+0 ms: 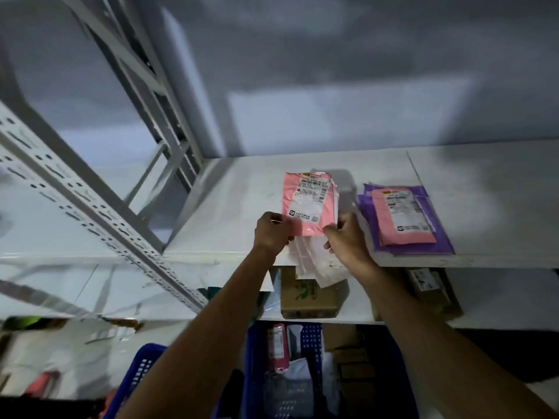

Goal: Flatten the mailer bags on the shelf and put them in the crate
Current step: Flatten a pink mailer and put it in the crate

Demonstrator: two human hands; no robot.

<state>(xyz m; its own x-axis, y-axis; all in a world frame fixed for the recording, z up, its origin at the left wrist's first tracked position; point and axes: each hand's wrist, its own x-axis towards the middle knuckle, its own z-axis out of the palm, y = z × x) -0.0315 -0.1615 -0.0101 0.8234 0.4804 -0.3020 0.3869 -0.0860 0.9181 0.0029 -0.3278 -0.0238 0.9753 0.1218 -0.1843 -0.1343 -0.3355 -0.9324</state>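
Both hands grip one pink mailer bag (pixel 308 204) by its near edge on the white shelf (pixel 242 189): the left hand (pixel 272 232) pinches the lower left corner with fingers closed on it, and the right hand (pixel 344 234) pinches the lower right corner the same way. Largest in view is the grey metal shelving frame (pixel 90 213) with its rows of slots, running across the left side. Two blue crates stand below: one blue crate (pixel 305 373) between the forearms, holding several parcels, among them a pink one, and a second blue crate (pixel 136 379) to its left, only partly seen. One cardboard box (pixel 305 297) sits on the lower shelf under the hands. On the upper shelf there are two piles. The held bag lies flat on a pile of white bags (pixel 314 261) that overhang the shelf edge. Well to its right lies a second pink bag (pixel 405 219) on top of purple bags (pixel 372 231); their number cannot be told. Each pink bag carries one white printed shipping label with barcodes, too blurred to read.
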